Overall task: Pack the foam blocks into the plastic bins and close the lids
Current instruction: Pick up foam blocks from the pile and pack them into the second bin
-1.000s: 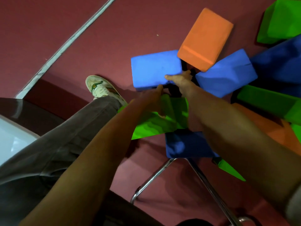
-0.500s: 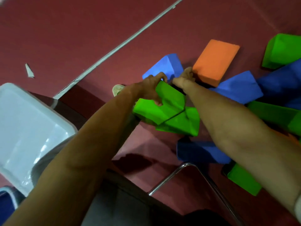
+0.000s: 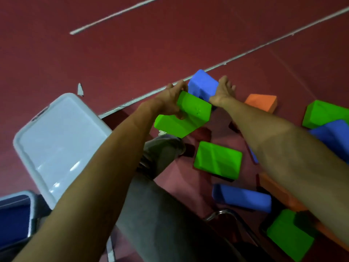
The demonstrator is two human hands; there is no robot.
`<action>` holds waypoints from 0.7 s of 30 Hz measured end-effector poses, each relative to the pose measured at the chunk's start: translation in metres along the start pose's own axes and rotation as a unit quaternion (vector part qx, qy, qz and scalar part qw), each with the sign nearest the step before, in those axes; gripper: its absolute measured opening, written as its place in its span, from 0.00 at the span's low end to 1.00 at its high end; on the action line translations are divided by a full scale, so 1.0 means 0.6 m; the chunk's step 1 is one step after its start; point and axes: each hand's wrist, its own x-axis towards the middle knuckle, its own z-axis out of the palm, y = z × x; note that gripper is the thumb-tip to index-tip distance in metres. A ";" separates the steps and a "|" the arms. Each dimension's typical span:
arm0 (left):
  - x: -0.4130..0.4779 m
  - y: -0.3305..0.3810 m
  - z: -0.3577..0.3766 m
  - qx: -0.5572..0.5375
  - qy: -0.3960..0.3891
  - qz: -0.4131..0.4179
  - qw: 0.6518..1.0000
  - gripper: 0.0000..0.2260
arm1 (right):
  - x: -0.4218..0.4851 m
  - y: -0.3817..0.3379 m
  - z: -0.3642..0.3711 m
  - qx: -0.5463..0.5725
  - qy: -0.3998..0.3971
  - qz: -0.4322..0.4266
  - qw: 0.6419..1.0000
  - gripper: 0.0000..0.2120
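head view, looking down at a red floor [image 3: 132, 53].

progress: early, by my reading. white lid [image 3: 56, 140] lies off its bin, flat on the floor. just below the lid, at the frame's lower left corner, a bin [image 3: 13, 214] shows dark blue inside; cannot tell if that is a packed block. no bin is seen closed.

in hand, to the right of the lid:
- left hand [image 3: 170, 100], grip curled round the end of the upper green block [image 3: 195, 108], thumb across its near face. lower green block [image 3: 173, 125] sits tight beneath, apparently carried with it.
- right hand [image 3: 224, 91], fingers fairly straight, laid flat against the side of the raised blue block [image 3: 203, 85], which touches the upper green block. thumb hidden.

loose on the floor, all farther right of the lid than the hands:
- orange block [image 3: 261, 103]
- green floor block [image 3: 218, 160]
- blue floor block [image 3: 241, 197]
- far green block [image 3: 324, 113] with far blue block [image 3: 334, 135] leaning on it
- low green block [image 3: 289, 233]
- an orange slab [image 3: 273, 188], partly under the right forearm

left to do, as i judge it: carry the held blocks across to the bin, gather the loose ones, fit the lids.

writing: no brand, label or lettering readable on blocks, lid or bin.
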 end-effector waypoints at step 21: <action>-0.624 -0.306 -0.210 0.039 0.340 -0.286 0.895 0.42 | -0.358 -0.543 0.029 -0.176 -0.024 -0.496 0.850 0.40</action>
